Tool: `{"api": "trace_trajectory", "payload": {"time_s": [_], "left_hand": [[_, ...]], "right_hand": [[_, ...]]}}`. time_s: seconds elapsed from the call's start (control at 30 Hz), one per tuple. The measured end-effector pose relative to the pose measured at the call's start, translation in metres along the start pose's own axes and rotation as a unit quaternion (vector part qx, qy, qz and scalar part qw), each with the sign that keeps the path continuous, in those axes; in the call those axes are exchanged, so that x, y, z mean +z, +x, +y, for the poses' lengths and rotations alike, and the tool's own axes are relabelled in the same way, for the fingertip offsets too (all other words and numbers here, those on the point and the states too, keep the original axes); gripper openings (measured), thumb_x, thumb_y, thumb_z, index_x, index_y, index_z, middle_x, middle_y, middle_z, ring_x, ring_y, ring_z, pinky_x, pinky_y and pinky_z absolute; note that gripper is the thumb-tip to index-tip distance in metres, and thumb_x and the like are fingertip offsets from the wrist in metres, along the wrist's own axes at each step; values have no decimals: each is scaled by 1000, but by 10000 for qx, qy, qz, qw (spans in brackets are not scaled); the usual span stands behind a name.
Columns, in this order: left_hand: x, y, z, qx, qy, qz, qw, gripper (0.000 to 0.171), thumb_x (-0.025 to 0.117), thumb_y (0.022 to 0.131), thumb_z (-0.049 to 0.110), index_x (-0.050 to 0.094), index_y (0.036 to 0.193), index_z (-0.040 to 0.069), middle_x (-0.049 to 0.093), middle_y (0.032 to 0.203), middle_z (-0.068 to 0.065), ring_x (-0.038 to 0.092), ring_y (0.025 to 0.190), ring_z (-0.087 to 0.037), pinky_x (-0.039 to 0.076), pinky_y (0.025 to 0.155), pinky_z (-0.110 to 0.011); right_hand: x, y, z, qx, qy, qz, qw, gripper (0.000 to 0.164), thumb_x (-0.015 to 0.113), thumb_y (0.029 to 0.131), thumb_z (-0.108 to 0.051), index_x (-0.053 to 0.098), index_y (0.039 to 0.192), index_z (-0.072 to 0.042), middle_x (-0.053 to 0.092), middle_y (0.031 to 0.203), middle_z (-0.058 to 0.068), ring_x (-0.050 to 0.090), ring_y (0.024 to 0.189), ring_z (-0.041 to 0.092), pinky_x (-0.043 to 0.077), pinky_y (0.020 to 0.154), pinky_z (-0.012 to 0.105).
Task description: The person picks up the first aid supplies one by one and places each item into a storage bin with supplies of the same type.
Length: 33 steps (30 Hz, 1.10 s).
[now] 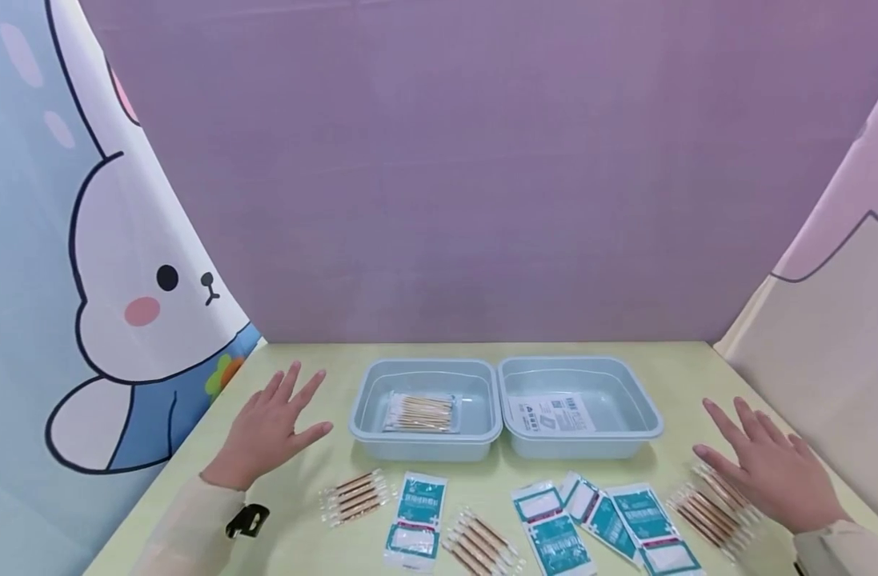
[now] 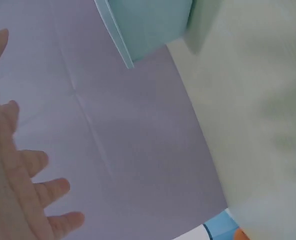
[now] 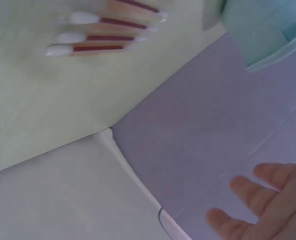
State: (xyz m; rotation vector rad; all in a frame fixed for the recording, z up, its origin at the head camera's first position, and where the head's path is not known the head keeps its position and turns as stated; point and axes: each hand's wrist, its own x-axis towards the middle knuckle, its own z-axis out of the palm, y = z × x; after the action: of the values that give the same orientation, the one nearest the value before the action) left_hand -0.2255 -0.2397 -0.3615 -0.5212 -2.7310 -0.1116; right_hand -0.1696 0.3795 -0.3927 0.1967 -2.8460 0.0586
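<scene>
Fingers spread, my left hand (image 1: 269, 428) hovers over the table's left side, left of a light blue tray (image 1: 427, 450) and holding nothing. In that tray lies a clear pack of wooden cotton swabs (image 1: 422, 414). My right hand (image 1: 770, 468) is also spread and holds nothing; it is nearest to a sleeve of brown liquid-filled swabs (image 1: 712, 512), partly overlapping it in the head view. Similar swabs (image 1: 355, 496) lie at front left, and more swabs (image 1: 482, 544) at front middle. Teal-and-white packets (image 1: 415, 520) lie between these, with several overlapping packets (image 1: 642, 512) further right.
A second light blue tray (image 1: 583, 448) touches the first on its right, with a printed label (image 1: 551, 413) inside. Behind the pale yellow table (image 1: 302, 552) stands a purple backdrop (image 1: 482, 176). A rabbit-print cloth (image 1: 150, 240) borders the left side, a pale cloth (image 1: 835, 336) the right.
</scene>
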Motion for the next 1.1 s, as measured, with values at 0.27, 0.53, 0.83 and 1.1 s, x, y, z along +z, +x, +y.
{"api": "trace_trajectory", "payload": {"time_s": [0.27, 0.53, 0.83, 1.1], "left_hand": [[0, 5, 13, -237, -1453, 223, 9888, 68, 65, 91, 32, 37, 146, 2, 40, 144, -25, 53, 115, -42, 47, 86, -53], [6, 9, 22, -1340, -3534, -385, 9250, 57, 55, 98, 25, 35, 145, 0, 60, 120, -25, 60, 101, -36, 50, 82, -49], [19, 8, 26, -2018, -4196, -1012, 8792, 58, 53, 99, 30, 36, 144, -2, 69, 94, -13, 63, 78, -29, 48, 77, -48], [25, 6, 22, -2198, -4490, -1549, 8521, 59, 49, 100, 31, 31, 146, -2, 70, 94, -17, 64, 76, -29, 47, 73, -45]], "right_hand": [[-21, 4, -18, 25, 847, -572, 9948, 75, 48, 98, -46, 13, 154, -10, 41, 135, 37, 50, 110, 55, 46, 59, 49], [-27, 0, -40, -61, 1534, -872, 9843, 72, 49, 99, -41, 15, 153, -7, 58, 120, 29, 63, 94, 40, 45, 56, 43], [-18, 1, -39, 205, 3738, -1951, 9066, 63, 37, 105, -29, 7, 150, 3, 47, 128, 38, 62, 91, 31, 48, 73, 48], [-5, 4, -55, 272, 4317, -2318, 8713, 65, 46, 102, -28, 17, 147, 9, 59, 104, 17, 57, 69, 22, 47, 64, 32]]}}
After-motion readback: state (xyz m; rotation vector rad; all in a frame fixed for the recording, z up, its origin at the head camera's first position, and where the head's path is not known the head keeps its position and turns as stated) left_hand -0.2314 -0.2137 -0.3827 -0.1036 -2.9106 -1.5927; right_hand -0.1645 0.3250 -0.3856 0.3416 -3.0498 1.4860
